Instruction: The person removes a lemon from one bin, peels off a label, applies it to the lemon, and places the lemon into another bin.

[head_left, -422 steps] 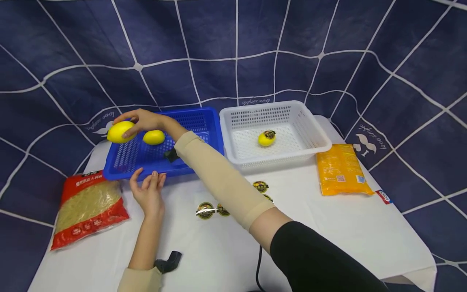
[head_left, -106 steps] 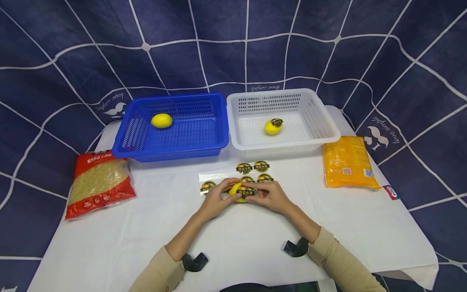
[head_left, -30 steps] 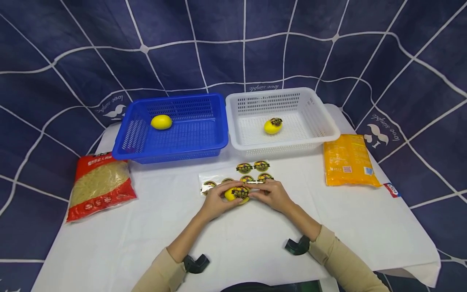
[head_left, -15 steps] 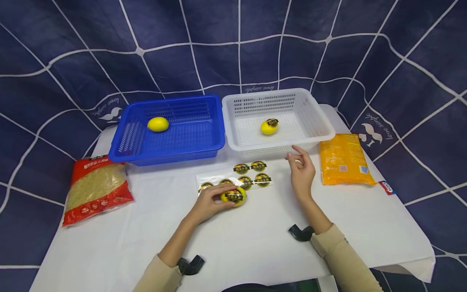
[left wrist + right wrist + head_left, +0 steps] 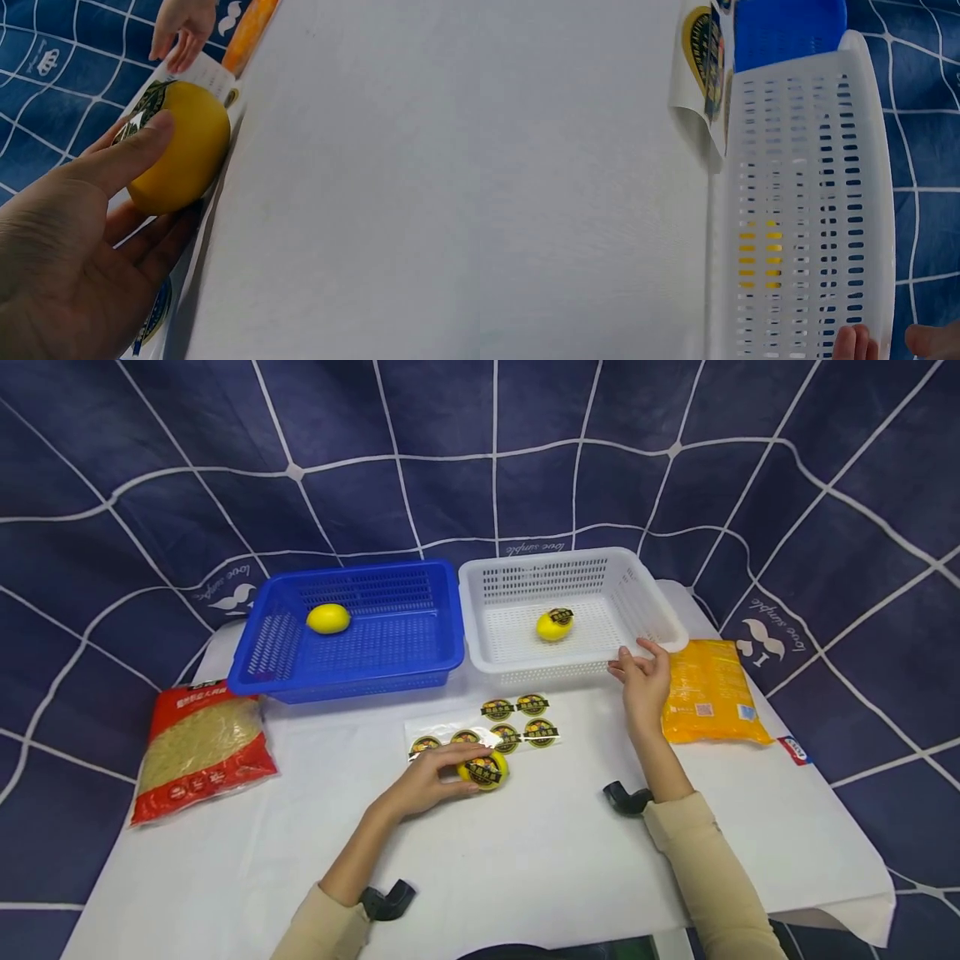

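My left hand (image 5: 420, 782) holds a yellow lemon (image 5: 495, 774) low over the table, at the front edge of a sticker sheet (image 5: 442, 725). A round dark sticker (image 5: 482, 767) lies on its near side. In the left wrist view, thumb and fingers hold that lemon (image 5: 191, 146) from opposite sides. My right hand (image 5: 647, 697) is at the front right rim of the white basket (image 5: 540, 667). Fingertips (image 5: 847, 343) lie over its outer wall in the right wrist view, and another digit stands beyond the rim with a gap. A stickered lemon (image 5: 551, 627) lies inside.
A blue basket (image 5: 341, 683) with a plain lemon (image 5: 327, 619) stands left of the white one. At far left lies a red bag (image 5: 198, 752) with pale contents. An orange packet (image 5: 712, 693) lies at right. A patterned dark blue cloth (image 5: 450, 502) rises behind.
Earlier my right hand lifted a lemon from the blue basket, then both hands worked on a stickered lemon. My right hand has since left it and moved right, to the white basket's rim.
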A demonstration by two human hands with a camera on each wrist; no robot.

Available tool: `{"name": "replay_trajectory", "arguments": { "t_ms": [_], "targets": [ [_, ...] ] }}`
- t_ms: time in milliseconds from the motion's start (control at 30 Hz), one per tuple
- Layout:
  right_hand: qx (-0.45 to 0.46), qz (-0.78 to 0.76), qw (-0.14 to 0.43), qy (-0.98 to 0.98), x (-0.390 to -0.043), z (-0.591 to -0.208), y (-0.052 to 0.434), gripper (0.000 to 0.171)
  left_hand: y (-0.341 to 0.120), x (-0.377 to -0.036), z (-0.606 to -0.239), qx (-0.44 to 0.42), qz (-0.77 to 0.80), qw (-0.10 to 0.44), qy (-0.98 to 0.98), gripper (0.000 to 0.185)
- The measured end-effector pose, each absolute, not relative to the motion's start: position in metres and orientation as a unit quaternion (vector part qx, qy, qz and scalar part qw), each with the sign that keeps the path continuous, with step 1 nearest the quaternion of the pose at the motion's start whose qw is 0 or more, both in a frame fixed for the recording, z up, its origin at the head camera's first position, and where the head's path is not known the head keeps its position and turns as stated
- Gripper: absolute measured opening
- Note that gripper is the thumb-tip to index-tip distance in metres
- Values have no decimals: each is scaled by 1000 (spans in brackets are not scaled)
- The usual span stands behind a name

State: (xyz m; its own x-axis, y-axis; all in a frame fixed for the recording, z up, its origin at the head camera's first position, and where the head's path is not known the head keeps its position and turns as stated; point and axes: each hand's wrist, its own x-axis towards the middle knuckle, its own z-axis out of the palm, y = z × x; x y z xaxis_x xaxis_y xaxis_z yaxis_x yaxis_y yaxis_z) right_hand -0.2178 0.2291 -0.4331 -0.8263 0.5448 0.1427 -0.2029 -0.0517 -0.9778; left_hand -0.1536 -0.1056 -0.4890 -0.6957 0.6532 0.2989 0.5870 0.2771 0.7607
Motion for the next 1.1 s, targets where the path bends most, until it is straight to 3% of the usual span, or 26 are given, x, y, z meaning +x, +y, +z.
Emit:
{"name": "replay_trajectory", "arguments": {
  "t_ms": [167, 367, 567, 700, 833, 933, 1100],
  "targets": [
    [-157, 734, 249, -612, -224, -432, 231, 33, -107, -156, -486, 378, 442, 35, 813, 56],
    [-161, 752, 250, -588, -231, -434, 237, 29, -109, -169, -478, 383, 434, -14, 815, 55],
    [-143, 757, 262, -582, -234, -437, 238, 31, -109, -174, -422, 357, 509, -29, 783, 53],
    [-128, 756, 277, -580, -235, -440, 238, 29, -93, -191, -377, 361, 501, -117, 778, 50],
    [-117, 756, 278, -581, -233, -440, 237, 28, -71, -232, -358, 355, 487, -200, 772, 51],
    [-109, 751, 274, -590, -230, -435, 235, 27, -52, -266, -357, 341, 493, -195, 776, 53],
    [-101, 743, 274, -602, -226, -431, 232, 25, -18, -305, -363, 328, 512, -126, 784, 53]
  ]
}}
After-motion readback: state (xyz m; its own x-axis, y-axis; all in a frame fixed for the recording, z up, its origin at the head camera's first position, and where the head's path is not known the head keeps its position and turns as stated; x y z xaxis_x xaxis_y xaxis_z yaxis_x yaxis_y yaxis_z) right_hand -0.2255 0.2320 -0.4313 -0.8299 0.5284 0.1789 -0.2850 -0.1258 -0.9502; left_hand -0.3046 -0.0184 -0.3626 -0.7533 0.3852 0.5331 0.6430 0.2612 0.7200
